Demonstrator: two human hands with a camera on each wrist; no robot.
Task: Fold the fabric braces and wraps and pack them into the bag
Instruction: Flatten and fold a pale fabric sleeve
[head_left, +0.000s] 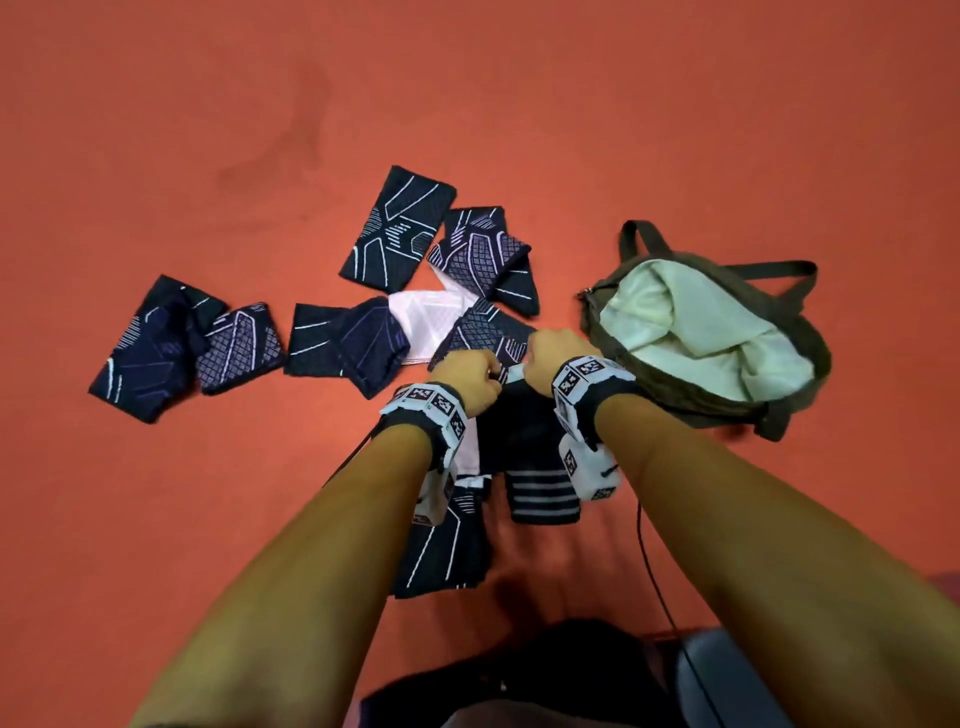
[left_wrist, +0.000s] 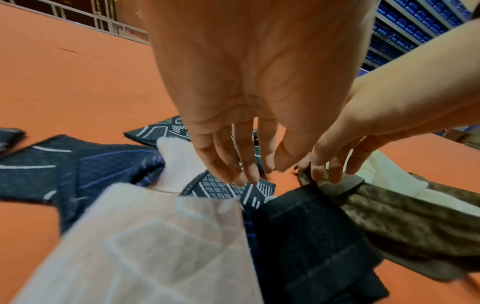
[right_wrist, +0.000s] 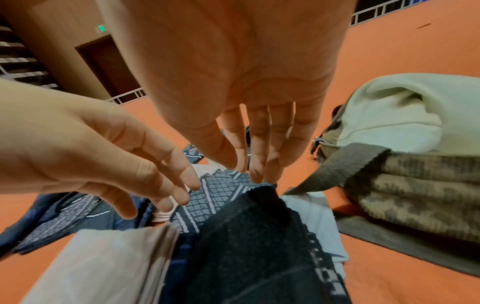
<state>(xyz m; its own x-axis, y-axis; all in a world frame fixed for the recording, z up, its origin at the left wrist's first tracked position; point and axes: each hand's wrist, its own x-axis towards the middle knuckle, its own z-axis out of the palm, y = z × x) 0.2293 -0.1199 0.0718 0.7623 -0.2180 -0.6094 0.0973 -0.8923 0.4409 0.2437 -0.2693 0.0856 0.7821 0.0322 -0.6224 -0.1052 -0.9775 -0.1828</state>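
Both our hands are over the dark brace (head_left: 519, 441) right in front of us on the orange floor (head_left: 208, 130) — left hand (head_left: 465, 376) and right hand (head_left: 556, 358) loosely extended, gripping nothing. The bag (head_left: 779, 415) lies unzipped just right — more braces (head_left: 400, 228) scattered left.

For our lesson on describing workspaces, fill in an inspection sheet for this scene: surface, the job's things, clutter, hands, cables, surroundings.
Surface: orange floor, faintly smudged.
Job's things: dark navy patterned fabric braces scattered flat, some overlapping; a pale pink one among them; a dark wrap with grey stripes lies under the forearms; olive-green bag lies open, showing its cream lining.
Clutter: nothing seen.
Hands: left hand and right hand meet over the pile; whether either holds fabric cannot be told.
Cables: thin black cable trails from the right wrist.
Surroundings: railing; blue shelving; brown door.
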